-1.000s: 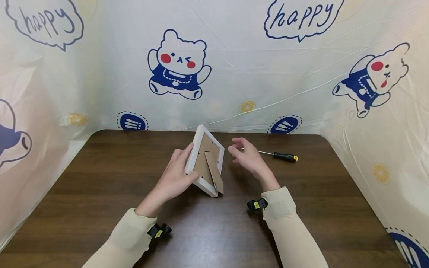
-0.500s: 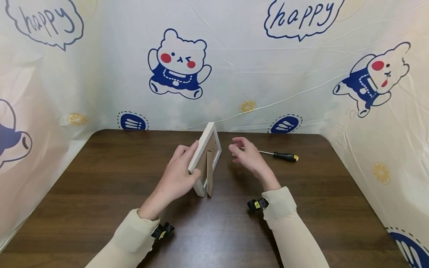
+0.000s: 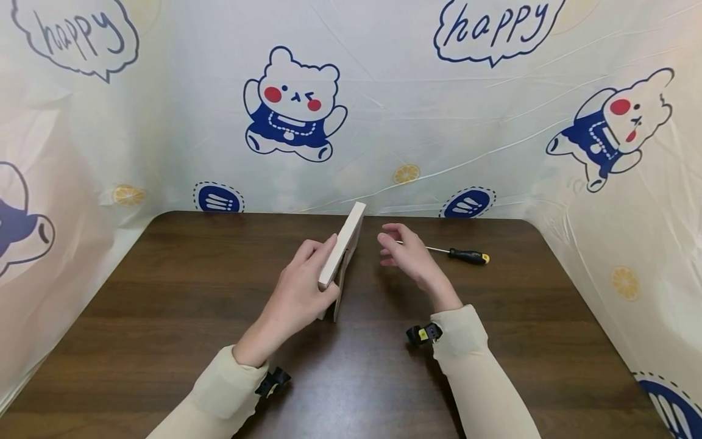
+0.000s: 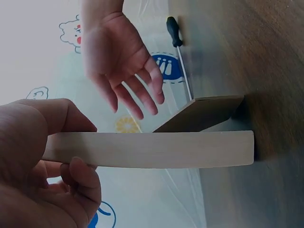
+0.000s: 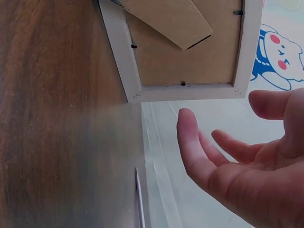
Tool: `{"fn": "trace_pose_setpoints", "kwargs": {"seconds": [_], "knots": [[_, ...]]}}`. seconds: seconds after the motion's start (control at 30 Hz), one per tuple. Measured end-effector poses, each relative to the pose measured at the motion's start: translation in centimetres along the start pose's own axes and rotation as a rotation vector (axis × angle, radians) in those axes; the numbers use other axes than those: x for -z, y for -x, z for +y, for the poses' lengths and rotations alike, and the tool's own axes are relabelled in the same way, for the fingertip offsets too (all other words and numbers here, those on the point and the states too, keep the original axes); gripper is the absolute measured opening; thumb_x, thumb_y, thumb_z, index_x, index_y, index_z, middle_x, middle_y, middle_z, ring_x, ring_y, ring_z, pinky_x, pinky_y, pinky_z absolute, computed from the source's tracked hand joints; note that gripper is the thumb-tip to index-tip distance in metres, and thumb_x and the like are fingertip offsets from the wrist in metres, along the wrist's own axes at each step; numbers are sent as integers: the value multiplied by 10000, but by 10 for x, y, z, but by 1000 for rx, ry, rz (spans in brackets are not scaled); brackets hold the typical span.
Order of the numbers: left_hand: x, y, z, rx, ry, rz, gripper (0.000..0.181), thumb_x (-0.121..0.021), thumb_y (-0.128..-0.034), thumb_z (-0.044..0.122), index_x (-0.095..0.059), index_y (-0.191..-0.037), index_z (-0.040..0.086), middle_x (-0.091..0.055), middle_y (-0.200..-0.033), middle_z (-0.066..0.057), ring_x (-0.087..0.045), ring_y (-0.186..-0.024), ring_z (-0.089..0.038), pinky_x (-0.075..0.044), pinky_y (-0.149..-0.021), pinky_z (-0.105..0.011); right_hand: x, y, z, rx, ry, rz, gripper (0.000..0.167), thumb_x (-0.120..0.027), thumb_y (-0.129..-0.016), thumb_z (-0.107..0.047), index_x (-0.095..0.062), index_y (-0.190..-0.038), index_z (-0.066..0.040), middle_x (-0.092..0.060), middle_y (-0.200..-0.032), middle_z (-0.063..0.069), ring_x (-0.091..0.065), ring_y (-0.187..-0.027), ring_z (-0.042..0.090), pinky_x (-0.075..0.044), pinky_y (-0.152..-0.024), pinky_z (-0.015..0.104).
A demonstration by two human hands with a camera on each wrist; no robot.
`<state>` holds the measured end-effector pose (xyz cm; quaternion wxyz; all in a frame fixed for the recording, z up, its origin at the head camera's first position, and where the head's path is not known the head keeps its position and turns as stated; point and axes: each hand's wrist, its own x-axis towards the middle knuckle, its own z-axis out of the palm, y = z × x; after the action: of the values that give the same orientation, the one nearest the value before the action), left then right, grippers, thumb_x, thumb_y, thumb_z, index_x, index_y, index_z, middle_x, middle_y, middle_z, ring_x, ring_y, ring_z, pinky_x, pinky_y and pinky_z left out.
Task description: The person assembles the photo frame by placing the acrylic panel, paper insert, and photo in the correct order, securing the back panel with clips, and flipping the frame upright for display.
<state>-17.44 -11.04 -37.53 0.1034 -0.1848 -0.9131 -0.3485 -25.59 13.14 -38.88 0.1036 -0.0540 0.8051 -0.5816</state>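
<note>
My left hand (image 3: 298, 289) grips a white picture frame (image 3: 342, 244) by its near side edge, thumb on the back and fingers on the front. The frame stands upright on the table, turned nearly edge-on in the head view. From its brown backing board (image 5: 161, 57) a cardboard easel stand (image 4: 204, 113) is swung out. Small black tabs sit along the inner rim in the right wrist view. To the right of the frame, my right hand (image 3: 408, 253) hovers with loosely bent fingers, holding nothing and apart from the frame. The picture side is hidden.
A screwdriver (image 3: 468, 256) with a black and yellow handle lies on the brown wooden table (image 3: 164, 317), behind my right hand. A printed sheet (image 3: 378, 110) with bears hangs around the table's back and sides.
My left hand has turned the picture frame from showing its back to nearly edge-on, shifting slightly right. The right hand has hardly moved.
</note>
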Motion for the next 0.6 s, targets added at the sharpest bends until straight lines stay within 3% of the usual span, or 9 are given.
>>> {"fn": "trace_pose_setpoints", "kwargs": {"seconds": [0.2,0.6], "knots": [[-4,0,2,-22,5,-11,876,-781,-830,48,-438,-1632,133,-550,-1312,-43,-586,-972,-202,-505,-768,-333,0,-1,-1,6,-34,20,522,-540,-1119,-290,-433,-1553,-21,-545,-1436,254,-651,-1215,449,-620,-943,426],[-10,1,2,-46,36,-88,863,-845,-869,168,-444,-1633,173,-595,-1239,-51,-579,-879,-209,-500,-725,-319,4,-2,0,11,-88,28,525,-518,-1129,-269,-410,-1568,-1,-517,-1445,267,-630,-1226,508,-632,-910,421]]}}
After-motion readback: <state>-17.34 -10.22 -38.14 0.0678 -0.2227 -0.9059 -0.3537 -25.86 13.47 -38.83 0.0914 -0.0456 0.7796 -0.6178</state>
